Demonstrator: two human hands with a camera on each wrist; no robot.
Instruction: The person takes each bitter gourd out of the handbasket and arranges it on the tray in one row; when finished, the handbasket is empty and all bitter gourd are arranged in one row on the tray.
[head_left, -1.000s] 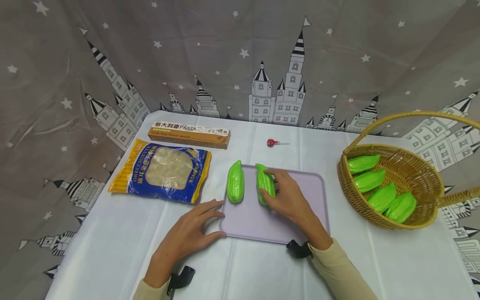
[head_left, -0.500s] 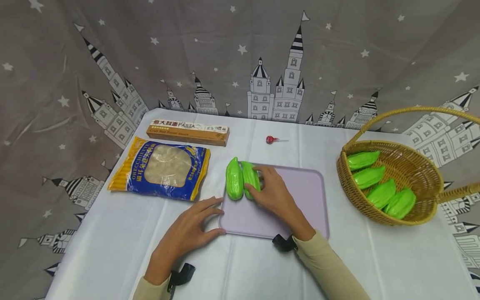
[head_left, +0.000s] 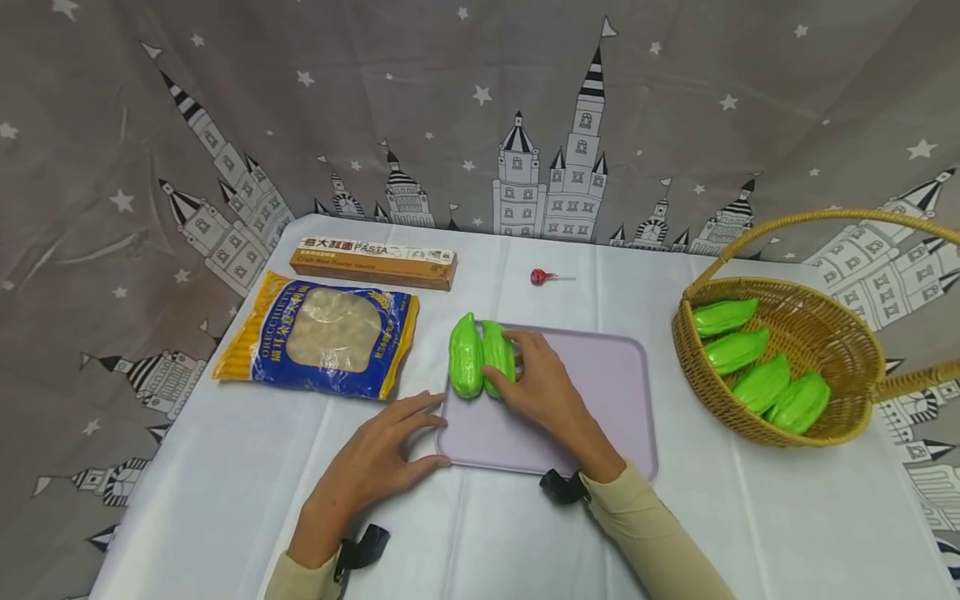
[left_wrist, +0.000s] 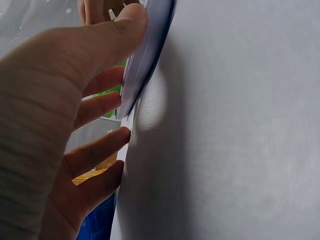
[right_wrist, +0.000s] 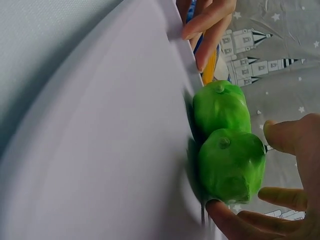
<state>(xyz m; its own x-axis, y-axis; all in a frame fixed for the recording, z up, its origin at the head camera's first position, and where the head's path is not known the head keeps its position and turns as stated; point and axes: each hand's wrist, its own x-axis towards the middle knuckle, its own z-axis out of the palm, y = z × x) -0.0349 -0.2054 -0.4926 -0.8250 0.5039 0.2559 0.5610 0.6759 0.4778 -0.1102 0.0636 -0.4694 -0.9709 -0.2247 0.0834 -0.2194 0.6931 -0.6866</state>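
Two glossy green ridged gourds lie side by side on the left part of a lilac tray (head_left: pixel 592 400) in the head view. My right hand (head_left: pixel 543 383) holds the right gourd (head_left: pixel 498 350), thumb across it and fingers along its far side. Close beside it, the left gourd (head_left: pixel 466 358) lies near the tray's left edge. In the right wrist view, the held gourd (right_wrist: pixel 231 167) shows end-on between thumb and fingers. My left hand (head_left: pixel 375 454) rests at the tray's left edge with spread, relaxed fingers; its thumb (left_wrist: pixel 131 22) is at the rim in the left wrist view.
A wicker basket (head_left: pixel 697 392) with several similar gourds stands at the right, its tall handle arching over it. On the left lie a blue and yellow pasta bag (head_left: pixel 330 337) and a pasta box (head_left: pixel 375 265). A red lollipop (head_left: pixel 540 277) lies behind the tray.
My right hand has moved the held gourd left across the tray, up beside the other gourd. The left hand has stayed at the tray's edge.
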